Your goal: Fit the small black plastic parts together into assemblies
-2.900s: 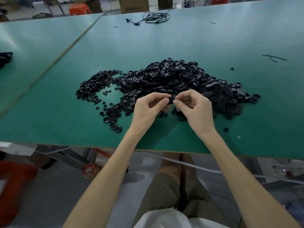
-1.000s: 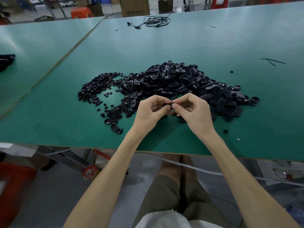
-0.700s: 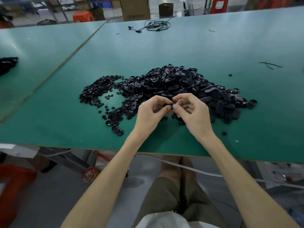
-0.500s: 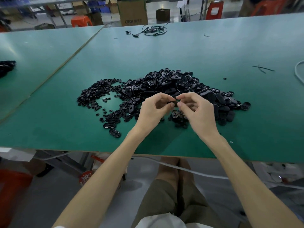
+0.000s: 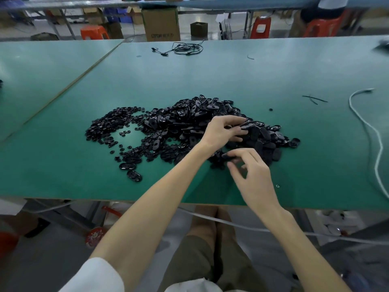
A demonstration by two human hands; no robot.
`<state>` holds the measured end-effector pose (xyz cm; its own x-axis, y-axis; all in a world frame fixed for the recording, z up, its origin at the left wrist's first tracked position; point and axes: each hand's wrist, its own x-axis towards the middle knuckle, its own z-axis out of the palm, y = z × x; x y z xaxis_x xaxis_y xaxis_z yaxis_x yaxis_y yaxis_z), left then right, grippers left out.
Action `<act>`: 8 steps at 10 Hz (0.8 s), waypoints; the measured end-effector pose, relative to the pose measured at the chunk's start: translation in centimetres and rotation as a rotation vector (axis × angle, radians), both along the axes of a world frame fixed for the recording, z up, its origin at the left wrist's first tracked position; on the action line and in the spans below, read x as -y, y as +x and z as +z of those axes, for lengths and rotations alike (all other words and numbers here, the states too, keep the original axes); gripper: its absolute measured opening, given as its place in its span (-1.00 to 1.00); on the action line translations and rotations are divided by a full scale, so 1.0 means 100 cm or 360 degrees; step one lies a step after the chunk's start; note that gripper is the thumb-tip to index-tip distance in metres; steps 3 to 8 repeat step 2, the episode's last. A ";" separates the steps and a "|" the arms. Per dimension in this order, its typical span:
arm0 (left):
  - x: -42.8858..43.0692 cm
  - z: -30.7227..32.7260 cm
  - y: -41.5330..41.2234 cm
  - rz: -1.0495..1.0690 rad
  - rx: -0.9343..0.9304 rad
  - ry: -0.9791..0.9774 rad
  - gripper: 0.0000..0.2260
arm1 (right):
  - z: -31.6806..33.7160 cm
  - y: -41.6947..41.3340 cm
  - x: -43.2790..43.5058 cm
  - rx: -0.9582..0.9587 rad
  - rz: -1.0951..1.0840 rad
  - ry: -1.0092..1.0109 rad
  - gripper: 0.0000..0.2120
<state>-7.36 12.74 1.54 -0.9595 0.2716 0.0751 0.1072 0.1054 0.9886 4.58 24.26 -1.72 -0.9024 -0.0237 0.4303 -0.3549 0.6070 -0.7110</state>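
My left grip (image 5: pixel 223 131) reaches over right side of pile (image 5: pixel 185 123) of black parts, mid-tabletop (image 5: pixel 210 76); fingers narrow, seem to pinch oval part (image 5: pixel 245 124). My right grip (image 5: pixel 252 175) nearer, at pile's near edge; thumb and forefinger pinch small part (image 5: pixel 229 158). Cable (image 5: pixel 376 140) far right.

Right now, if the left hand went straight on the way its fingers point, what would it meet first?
The left hand points right; the oval black parts heaped at its fingertips come first, if it is as low as it looks. Depth is unclear.
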 end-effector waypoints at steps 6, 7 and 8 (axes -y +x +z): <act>0.020 0.009 0.007 -0.0019 -0.0137 -0.0191 -0.75 | 0.034 0.013 -0.002 -0.0053 0.0027 -0.0197 -0.82; 0.020 0.009 0.007 -0.0019 -0.0137 -0.0191 -0.75 | 0.034 0.013 -0.002 -0.0053 0.0027 -0.0197 -0.82; 0.020 0.009 0.007 -0.0019 -0.0137 -0.0191 -0.75 | 0.034 0.013 -0.002 -0.0053 0.0027 -0.0197 -0.82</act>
